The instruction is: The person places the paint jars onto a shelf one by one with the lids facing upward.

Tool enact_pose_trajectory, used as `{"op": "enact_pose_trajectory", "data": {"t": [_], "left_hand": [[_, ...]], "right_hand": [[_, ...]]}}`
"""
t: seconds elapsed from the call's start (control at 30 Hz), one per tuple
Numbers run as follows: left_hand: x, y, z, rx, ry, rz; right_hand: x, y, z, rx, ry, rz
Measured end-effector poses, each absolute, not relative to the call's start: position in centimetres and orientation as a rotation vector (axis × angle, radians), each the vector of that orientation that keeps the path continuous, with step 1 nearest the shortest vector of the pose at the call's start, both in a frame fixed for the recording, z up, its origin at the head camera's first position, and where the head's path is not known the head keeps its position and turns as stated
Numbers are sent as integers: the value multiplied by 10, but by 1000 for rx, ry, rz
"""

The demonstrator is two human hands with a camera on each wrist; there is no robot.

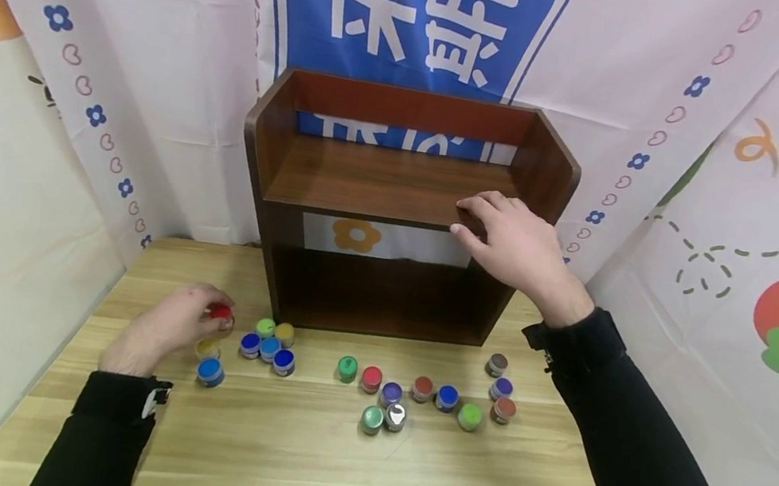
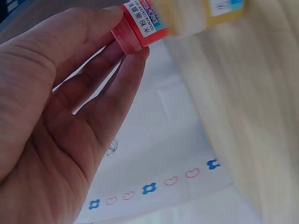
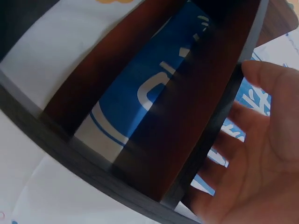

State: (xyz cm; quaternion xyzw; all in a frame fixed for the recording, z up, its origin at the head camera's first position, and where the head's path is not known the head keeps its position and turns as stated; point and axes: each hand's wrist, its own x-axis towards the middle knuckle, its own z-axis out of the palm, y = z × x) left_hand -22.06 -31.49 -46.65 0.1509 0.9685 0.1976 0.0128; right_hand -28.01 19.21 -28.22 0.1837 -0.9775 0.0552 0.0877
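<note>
My left hand (image 1: 167, 326) pinches a small red-lidded paint jar (image 1: 220, 312) between thumb and fingertips. Its printed label shows in the left wrist view, where the red jar (image 2: 142, 25) overlaps a blurred yellow jar (image 2: 210, 14). On the table by that hand are the yellow paint jar (image 1: 208, 347), partly hidden, and a blue paint jar (image 1: 210, 372). My right hand (image 1: 515, 241) holds the front edge of the wooden shelf (image 1: 381, 186) near its right end. Its thumb is at the edge (image 3: 224, 107); the fingertips pass out of sight behind the board in the right wrist view.
A cluster of blue, green and yellow jars (image 1: 269, 348) stands right of my left hand. Several more jars (image 1: 390, 393) are spread before the shelf, others (image 1: 501, 389) at its right. Printed cloth (image 1: 183, 91) hangs behind and beside the wooden table (image 1: 264, 453).
</note>
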Motion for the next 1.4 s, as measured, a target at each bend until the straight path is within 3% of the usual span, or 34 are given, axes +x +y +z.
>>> {"op": "enact_pose_trajectory", "data": {"t": [1.4], "left_hand": [[-195,-249,-340,880,3115,532]], "right_hand": [[-279,194,-276,520,-2847,72]]}}
